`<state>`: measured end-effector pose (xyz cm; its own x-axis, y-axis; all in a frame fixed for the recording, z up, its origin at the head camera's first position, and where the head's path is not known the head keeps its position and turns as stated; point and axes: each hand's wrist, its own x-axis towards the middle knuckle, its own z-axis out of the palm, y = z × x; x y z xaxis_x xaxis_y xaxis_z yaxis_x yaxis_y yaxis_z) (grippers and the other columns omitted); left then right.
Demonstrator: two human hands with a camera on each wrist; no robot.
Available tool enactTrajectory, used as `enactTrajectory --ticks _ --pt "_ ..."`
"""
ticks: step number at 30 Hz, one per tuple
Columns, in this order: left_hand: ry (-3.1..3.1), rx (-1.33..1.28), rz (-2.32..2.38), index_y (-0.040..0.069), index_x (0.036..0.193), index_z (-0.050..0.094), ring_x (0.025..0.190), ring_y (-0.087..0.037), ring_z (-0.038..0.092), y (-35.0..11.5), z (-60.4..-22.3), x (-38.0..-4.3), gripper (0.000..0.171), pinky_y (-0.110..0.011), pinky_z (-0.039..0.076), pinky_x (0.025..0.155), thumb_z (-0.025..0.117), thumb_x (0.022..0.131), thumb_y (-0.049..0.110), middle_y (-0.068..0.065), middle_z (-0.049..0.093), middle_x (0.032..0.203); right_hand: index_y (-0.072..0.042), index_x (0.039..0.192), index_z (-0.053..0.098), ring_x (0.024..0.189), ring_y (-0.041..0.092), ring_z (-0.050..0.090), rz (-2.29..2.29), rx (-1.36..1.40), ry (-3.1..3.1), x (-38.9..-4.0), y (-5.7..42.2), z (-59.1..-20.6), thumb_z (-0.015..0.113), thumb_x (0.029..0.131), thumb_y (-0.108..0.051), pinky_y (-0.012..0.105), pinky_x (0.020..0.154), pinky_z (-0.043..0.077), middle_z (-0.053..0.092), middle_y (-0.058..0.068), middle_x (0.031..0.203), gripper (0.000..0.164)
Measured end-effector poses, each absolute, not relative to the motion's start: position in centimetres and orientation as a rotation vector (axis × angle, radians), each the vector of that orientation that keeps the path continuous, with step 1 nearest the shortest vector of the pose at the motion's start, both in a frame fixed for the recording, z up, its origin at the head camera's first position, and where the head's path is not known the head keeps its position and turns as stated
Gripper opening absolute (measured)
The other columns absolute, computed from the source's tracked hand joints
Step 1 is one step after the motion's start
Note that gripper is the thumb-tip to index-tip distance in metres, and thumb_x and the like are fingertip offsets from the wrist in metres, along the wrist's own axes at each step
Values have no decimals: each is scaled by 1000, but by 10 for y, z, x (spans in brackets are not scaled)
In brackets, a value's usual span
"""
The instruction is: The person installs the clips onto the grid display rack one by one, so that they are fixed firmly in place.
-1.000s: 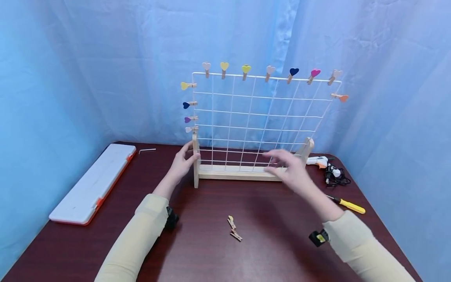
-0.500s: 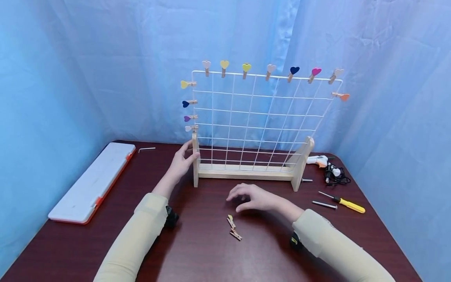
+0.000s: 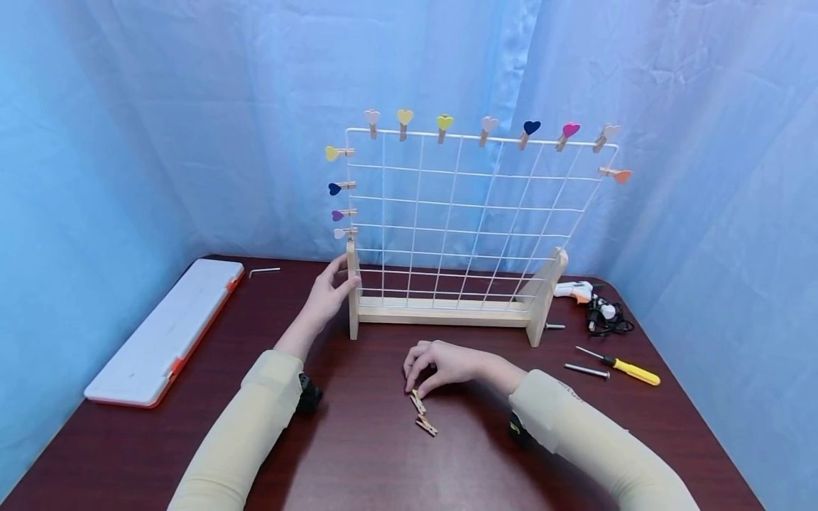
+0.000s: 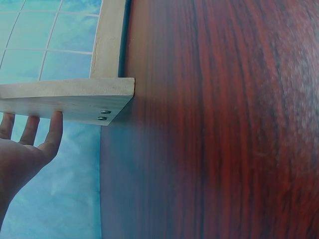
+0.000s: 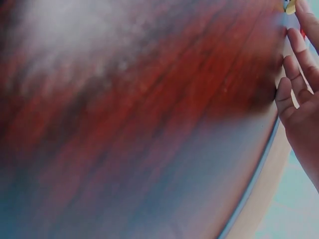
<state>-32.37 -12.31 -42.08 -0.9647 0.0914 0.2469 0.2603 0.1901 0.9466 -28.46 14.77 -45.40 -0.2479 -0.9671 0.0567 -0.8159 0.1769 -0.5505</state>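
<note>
A white wire grid (image 3: 469,190) stands in a wooden base (image 3: 441,312), with heart-topped clothespins along its top and sides. My left hand (image 3: 327,297) steadies the left wooden upright (image 3: 353,301). In the left wrist view, its fingertips (image 4: 57,117) press the upright's outer face, near two screws (image 4: 103,115); the thumb is outside that view. Over the table, my right hand (image 3: 447,363) pinches the yellow heart end of a clothespin (image 3: 417,403) between thumb and index finger. Another clothespin (image 3: 427,426) lies just in front of it. The right wrist view shows the hand (image 5: 304,89) at its edge.
A white case with an orange edge (image 3: 166,326) lies at the left, near a hex key (image 3: 264,270). To the right are a glue gun (image 3: 575,290) with its black cord (image 3: 607,319), a yellow screwdriver (image 3: 629,369) and a long bolt (image 3: 586,370). Blue curtains (image 3: 255,128) surround the table.
My right hand has come from the grid's lower right down toward me, and its fingers have closed in on the yellow clothespin. The left hand keeps its place on the upright.
</note>
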Motion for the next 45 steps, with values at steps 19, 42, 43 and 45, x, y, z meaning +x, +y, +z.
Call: enactTrajectory --ticks 19,42,43,45 --pt "-2303 -355 -1969 13 138 32 117 -34 42 -120 -406 -312 55 -50 38 93 55 89 16 -21 43 127 -22 83 65 74 2 58 -947 -1475 2192 -279 176 -433 64 81 -18 25 66 50 63 -11 81 4" --pt "-2319 -357 -1886 21 136 36 111 -28 48 -123 -421 -324 56 -45 42 90 58 85 32 -15 49 122 0 83 71 68 -1 60 -1673 -765 3260 -245 266 -292 72 73 -5 12 56 45 69 0 77 11" --pt "-2318 -355 -1890 21 136 36 111 -27 48 -123 -421 -324 56 -45 42 90 58 85 32 -15 49 123 2 83 70 65 -1 60 -1741 -760 3258 -245 270 -289 72 72 -3 12 55 45 69 -1 75 12" --pt "-2316 -352 -1896 21 136 36 111 -27 48 -123 -421 -323 56 -45 41 90 58 85 31 -15 48 123 5 83 70 60 1 61 -1865 -726 3251 -247 277 -282 72 71 -1 12 53 45 68 -5 73 13"
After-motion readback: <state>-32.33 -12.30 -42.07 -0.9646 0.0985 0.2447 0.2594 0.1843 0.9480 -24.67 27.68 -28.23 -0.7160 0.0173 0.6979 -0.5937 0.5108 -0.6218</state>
